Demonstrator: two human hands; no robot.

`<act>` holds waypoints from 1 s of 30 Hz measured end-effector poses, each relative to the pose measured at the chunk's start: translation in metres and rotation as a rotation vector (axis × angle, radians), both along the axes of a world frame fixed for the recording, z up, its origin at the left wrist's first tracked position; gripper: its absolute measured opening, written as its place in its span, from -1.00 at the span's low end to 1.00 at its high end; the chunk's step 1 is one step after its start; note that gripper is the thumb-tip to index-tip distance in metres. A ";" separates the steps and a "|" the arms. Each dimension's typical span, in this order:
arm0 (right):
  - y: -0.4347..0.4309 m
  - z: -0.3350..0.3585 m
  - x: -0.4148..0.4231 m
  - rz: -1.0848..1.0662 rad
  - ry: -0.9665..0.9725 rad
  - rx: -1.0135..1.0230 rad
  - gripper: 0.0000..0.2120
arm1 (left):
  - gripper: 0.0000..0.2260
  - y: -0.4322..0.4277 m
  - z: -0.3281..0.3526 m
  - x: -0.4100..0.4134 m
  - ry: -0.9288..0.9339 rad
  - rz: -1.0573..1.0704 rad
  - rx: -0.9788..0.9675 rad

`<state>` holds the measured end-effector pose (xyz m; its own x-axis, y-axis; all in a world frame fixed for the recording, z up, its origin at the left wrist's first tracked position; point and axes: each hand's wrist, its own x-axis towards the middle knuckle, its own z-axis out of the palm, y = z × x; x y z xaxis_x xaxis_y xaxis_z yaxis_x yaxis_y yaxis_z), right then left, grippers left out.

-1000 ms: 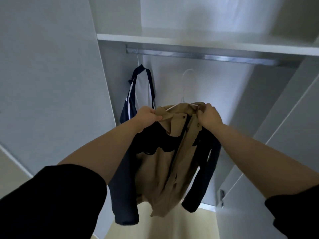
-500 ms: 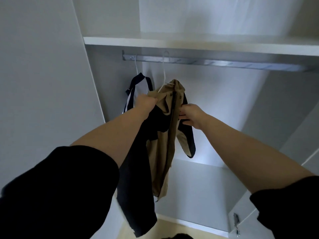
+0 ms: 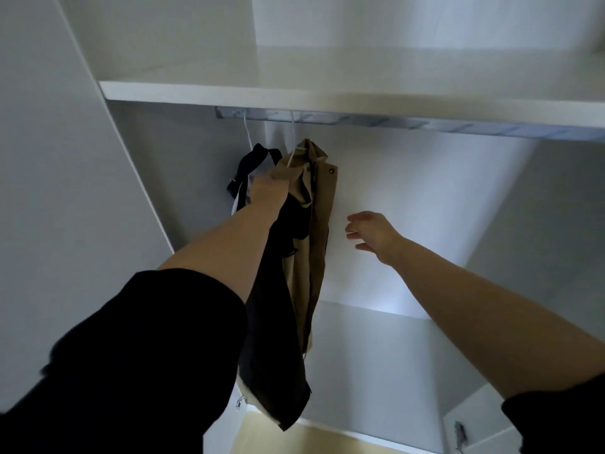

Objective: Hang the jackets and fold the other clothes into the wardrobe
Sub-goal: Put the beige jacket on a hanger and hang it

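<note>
**Tan jacket on the wardrobe rail, left hand at its shoulder**

Inside the white wardrobe point(image 3: 425, 198), seen from below, a horizontal shelf point(image 3: 327, 99) spans the upper part of the compartment, and a metal hanging rail point(image 3: 360, 121) runs directly beneath it. Tan jacket with dark sleeves point(image 3: 314, 224): suspended from the rail on a white wire hanger point(image 3: 292, 149), its body hanging straight down and one dark sleeve trailing lowest. Navy and white jacket point(image 3: 250, 168): hung on its own hanger just left of the tan jacket, close to the wardrobe's left wall, partly hidden behind the left hand. Left hand point(image 3: 270, 191): raised to the tan jacket's shoulder, fingers curled into the fabric near the hanger. Right hand point(image 3: 371, 229): held in the air to the right of the tan jacket, apart from it, fingers loosely spread and gripping nothing. Both forearms are bare below dark sleeves. Door hinge point(image 3: 460, 432): visible at lower right.
</note>
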<state>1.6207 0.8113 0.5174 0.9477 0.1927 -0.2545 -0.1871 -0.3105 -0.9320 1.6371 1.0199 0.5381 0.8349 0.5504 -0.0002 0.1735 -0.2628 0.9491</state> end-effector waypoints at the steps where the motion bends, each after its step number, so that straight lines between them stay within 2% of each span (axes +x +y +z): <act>1: 0.001 -0.002 0.002 -0.006 0.005 0.004 -0.65 | -0.68 0.002 -0.003 0.003 0.025 -0.004 0.025; 6: 0.006 -0.014 0.007 -0.037 0.023 0.007 -0.74 | -0.65 0.011 -0.029 0.014 0.166 -0.030 0.215; 11: 0.002 -0.026 0.011 -0.044 -0.040 -0.035 -0.81 | -0.67 0.018 -0.034 0.010 0.146 0.001 0.366; 15: -0.007 -0.037 0.009 -0.040 -0.094 -0.071 -0.79 | -0.86 0.003 -0.042 -0.010 0.166 -0.068 0.479; 17: -0.013 -0.040 0.008 -0.003 -0.141 -0.137 -0.76 | -0.55 -0.008 -0.050 -0.022 0.197 -0.073 0.693; 18: -0.018 -0.040 0.007 0.004 -0.164 -0.170 -0.74 | -0.47 -0.015 -0.053 -0.030 0.187 -0.077 0.796; 21: -0.034 -0.037 0.000 -0.025 -0.223 -0.255 -0.69 | -0.43 -0.036 -0.061 -0.054 0.119 -0.212 1.029; 25: -0.062 -0.035 -0.029 -0.045 -0.370 -0.443 -0.69 | -0.43 -0.082 -0.067 -0.080 0.040 -0.418 1.224; 28: -0.096 -0.038 -0.065 0.028 -0.535 -0.829 -0.59 | -0.41 -0.120 -0.076 -0.104 -0.019 -0.539 1.380; 30: -0.122 -0.041 -0.092 0.046 -0.570 -1.037 -0.52 | -0.38 -0.145 -0.083 -0.119 -0.072 -0.594 1.417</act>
